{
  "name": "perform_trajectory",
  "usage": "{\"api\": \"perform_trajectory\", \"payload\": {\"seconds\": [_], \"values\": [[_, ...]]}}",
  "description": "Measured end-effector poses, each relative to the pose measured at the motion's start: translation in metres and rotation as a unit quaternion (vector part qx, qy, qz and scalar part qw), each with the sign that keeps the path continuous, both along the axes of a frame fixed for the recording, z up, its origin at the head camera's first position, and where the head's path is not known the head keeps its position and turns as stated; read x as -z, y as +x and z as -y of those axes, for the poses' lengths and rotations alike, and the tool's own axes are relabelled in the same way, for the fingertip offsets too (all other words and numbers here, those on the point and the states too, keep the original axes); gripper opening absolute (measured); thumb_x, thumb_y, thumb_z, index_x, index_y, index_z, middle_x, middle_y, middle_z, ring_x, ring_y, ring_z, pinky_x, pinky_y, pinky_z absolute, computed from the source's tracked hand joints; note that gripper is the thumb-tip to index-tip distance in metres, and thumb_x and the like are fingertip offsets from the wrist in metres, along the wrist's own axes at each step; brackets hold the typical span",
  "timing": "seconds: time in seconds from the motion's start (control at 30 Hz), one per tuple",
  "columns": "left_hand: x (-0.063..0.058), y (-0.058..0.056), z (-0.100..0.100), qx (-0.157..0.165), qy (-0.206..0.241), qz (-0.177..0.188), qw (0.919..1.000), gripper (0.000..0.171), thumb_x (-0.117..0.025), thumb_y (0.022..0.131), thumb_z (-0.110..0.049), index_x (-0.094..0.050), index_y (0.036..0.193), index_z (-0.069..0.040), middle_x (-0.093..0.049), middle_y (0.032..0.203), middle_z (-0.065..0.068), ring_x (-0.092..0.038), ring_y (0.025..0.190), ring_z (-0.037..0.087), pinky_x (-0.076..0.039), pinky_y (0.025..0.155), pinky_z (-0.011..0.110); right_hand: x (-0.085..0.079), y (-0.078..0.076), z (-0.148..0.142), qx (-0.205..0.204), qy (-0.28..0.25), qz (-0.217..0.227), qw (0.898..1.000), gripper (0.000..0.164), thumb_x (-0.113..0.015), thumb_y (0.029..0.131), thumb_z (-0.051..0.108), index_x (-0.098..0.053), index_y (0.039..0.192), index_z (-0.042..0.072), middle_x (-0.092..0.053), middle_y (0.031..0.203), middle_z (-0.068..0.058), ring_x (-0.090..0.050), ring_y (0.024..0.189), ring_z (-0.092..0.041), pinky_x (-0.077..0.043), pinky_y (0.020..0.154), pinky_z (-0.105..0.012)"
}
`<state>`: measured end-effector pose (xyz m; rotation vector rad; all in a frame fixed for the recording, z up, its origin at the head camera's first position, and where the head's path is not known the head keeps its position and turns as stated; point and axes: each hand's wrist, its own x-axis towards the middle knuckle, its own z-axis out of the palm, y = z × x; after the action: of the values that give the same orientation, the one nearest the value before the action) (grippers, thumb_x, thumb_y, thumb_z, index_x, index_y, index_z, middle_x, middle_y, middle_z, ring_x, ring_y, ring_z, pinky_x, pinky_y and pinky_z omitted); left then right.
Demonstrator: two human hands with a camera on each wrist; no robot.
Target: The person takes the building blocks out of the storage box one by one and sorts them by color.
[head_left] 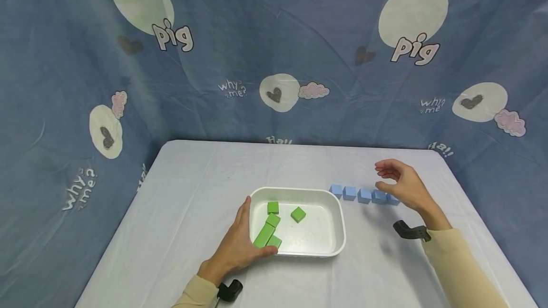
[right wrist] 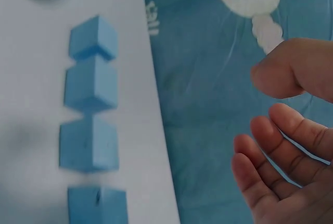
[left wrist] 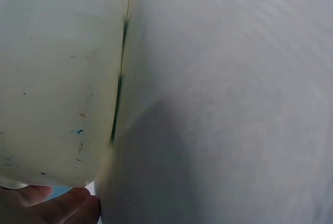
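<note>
White tray (head_left: 317,232) at six o'clock, holding green blocks (head_left: 273,221) — gripped by left hand (head_left: 240,244) at its eight-o'clock end, likely for steadiness; blue cubes (head_left: 365,196) rowed at its two o'clock — right hand (head_left: 406,187) nearby, loosely parted, empty.

Blue fabric (head_left: 299,23), printed with pale ovals (head_left: 413,13), pink clouds (head_left: 314,91) and "pig" lettering (head_left: 414,49), hangs creased before me, behind a white-covered table (head_left: 205,179).

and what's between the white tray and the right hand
In the head view, a row of blue blocks on the white cloth lies between tray and right hand.
</note>
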<state>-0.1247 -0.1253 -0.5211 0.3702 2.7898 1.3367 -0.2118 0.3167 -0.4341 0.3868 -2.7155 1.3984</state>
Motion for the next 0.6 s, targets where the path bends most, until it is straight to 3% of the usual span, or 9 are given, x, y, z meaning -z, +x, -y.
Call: {"api": "perform_trajectory", "payload": {"seconds": [0.27,0.6], "values": [[0.002,0.0,0.0,0.001,0.007,-0.004,1.0,0.147,-0.095,0.059,-0.056,-0.005,0.163,-0.004,-0.021,0.165,0.016,-0.042,0.138,0.037,-0.041,0.106,0.056,-0.012,-0.001,0.025,-0.041,-0.034,-0.013,0.999,0.048,-0.077,0.084,-0.006,-0.059,0.128,-0.004,-0.063,0.122,-0.017,-0.061,0.104,-0.012,-0.048,0.091,-0.016],[0.002,0.0,-0.002,-0.004,0.006,-0.002,1.0,0.146,-0.094,0.06,-0.056,-0.006,0.163,-0.004,-0.021,0.165,0.016,-0.041,0.139,0.038,-0.041,0.106,0.056,-0.019,-0.006,0.05,-0.062,-0.055,-0.03,0.996,0.045,-0.075,0.084,-0.007,-0.06,0.127,-0.003,-0.064,0.121,-0.015,-0.062,0.106,-0.019,-0.05,0.095,-0.023]]}}
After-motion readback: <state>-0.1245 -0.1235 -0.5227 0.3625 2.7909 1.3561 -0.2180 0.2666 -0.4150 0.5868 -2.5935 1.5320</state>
